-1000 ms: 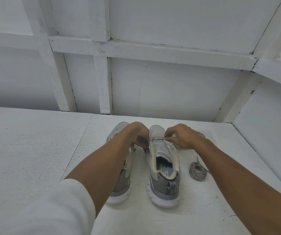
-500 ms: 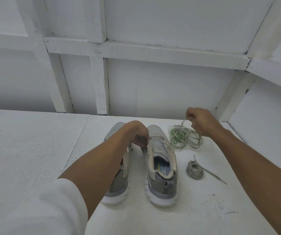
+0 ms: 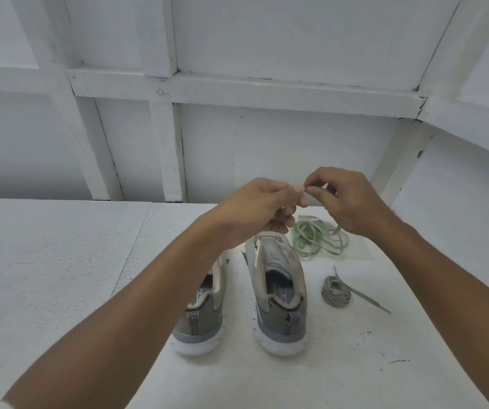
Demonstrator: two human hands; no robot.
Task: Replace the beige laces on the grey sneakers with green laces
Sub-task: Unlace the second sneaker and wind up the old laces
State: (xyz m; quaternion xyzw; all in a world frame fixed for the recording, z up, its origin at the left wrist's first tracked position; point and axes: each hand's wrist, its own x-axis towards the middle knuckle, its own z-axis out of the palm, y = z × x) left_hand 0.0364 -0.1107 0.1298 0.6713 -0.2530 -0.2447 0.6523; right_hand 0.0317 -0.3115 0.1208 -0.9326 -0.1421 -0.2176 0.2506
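Two grey sneakers stand side by side with heels toward me: the right sneaker (image 3: 278, 293) in full view, the left sneaker (image 3: 205, 314) partly hidden under my left forearm. A loose pile of green laces (image 3: 315, 240) lies beyond the right sneaker's toe. A coiled beige lace (image 3: 335, 292) lies to the right of that shoe. My left hand (image 3: 259, 211) and my right hand (image 3: 345, 202) are raised above the sneakers, fingertips meeting. Both pinch the end of a lace that hangs down toward the green pile.
Everything sits on a white, rough-textured table (image 3: 60, 276). A white panelled wall (image 3: 237, 84) with raised battens stands close behind it and angles in on the right.
My left hand has come up off the sneakers to meet my right hand. The right hand has lifted a lace end up from the green pile.
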